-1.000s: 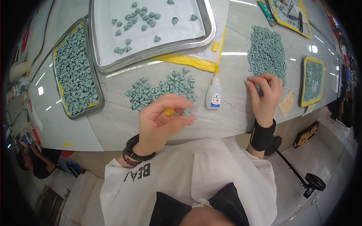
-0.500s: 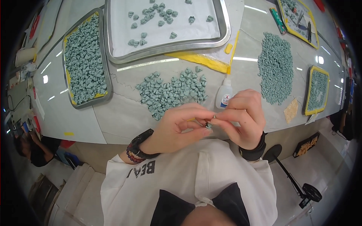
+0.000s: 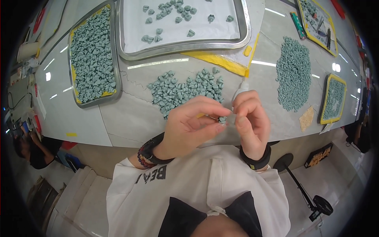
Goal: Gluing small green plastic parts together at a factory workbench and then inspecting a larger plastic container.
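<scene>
Between the thumb and index finger of my left hand [image 3: 189, 122] sits a small grey-green moulded piece [image 3: 222, 119]. My right hand [image 3: 252, 124] is close beside it, fingers curled and thumb against them; whether anything tiny is pinched there I cannot make out. Just beyond the right hand stands a white squeeze bottle [image 3: 244, 84], its body mostly covered by my fingers. A loose pile of similar grey-green pieces [image 3: 177, 93] lies on the table past my left hand.
A metal tray [image 3: 185, 49] with white lining holds scattered pieces. Left of it, another tray [image 3: 118, 79] is full of them. To the right lie a heap of smaller bits [image 3: 294, 75], a tan square [image 3: 306, 118], a small yellow-rimmed tray [image 3: 326, 94] and a tool tray [image 3: 334, 47].
My right hand has drawn slightly away from the piece in my left hand, and its fingers have turned more upright. The whole view has shifted a little.
</scene>
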`<state>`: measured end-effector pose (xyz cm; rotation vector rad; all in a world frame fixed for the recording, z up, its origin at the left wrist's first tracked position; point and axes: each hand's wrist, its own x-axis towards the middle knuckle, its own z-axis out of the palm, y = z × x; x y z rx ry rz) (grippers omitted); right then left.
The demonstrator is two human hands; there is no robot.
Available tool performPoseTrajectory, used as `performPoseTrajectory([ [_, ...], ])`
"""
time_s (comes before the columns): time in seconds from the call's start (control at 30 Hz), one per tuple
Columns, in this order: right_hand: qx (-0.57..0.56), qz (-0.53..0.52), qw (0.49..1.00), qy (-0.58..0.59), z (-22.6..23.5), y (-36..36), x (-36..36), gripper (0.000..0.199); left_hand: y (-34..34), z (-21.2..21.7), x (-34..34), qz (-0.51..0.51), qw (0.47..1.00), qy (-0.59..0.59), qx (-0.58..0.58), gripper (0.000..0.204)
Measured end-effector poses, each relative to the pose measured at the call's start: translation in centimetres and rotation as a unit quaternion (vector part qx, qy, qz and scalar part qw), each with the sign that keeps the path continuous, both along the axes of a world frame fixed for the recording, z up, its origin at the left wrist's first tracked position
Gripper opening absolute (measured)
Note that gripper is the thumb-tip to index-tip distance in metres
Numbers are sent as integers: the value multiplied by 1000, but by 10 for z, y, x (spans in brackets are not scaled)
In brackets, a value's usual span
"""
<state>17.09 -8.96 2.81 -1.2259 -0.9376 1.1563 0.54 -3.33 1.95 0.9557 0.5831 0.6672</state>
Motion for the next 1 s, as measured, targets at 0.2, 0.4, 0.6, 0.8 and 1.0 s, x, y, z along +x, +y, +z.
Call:
performPoseTrajectory([
  [0.2,-11,14,990,-139,1,0,-2,14,-2,2,2,35,999,4,40,33],
  [0.4,-5,2,987,-158,-1,2,-7,14,-1,1,1,48,988,50,136,28],
  [0.6,23,-22,979,-203,-5,2,-11,15,-2,4,3,68,981,72,168,26],
  [0.8,15,-62,993,-102,-7,0,-17,16,1,3,3,66,957,96,266,25],
  [1.0,62,-56,953,-292,-2,2,-10,14,-2,-1,2,75,973,70,209,23],
])
